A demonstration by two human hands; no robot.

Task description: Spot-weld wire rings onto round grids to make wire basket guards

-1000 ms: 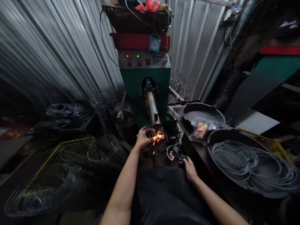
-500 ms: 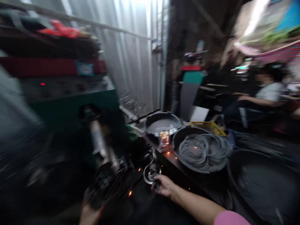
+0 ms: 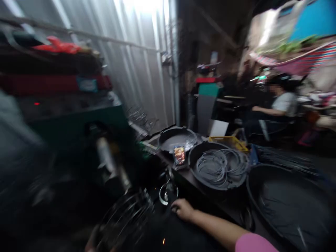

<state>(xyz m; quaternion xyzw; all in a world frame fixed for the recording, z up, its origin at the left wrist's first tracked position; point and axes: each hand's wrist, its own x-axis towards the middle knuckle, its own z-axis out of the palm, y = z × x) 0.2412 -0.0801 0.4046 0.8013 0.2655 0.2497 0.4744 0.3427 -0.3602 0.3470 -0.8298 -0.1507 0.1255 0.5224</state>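
My right hand [image 3: 183, 210] is closed, fingers curled round something small and dark that I cannot make out. Just beyond its fingertips is a shiny metal ring [image 3: 160, 196], part of the machine. At the lower left my left hand [image 3: 92, 239] is dim and blurred, its fingers round the lower edge of a curved metal wire frame [image 3: 123, 213]. That frame sits against the end of the machine's pale rod [image 3: 106, 155]. A single orange spark [image 3: 163, 241] shows between the hands and the bottom edge.
A green machine cabinet [image 3: 73, 120] stands left. On the bench are a black basin [image 3: 162, 140], a basin with coiled wire rings [image 3: 193, 168], a large dark basin [image 3: 252, 196] and a small bright packet [image 3: 179, 155]. A yellow crate [image 3: 240, 145] lies behind; a person [image 3: 285, 103] sits farther back.
The view has turned slightly to the right. Many orange sparks have gone, leaving few. My left hand has dropped lower with the wire frame; my right hand stays near the metal ring.
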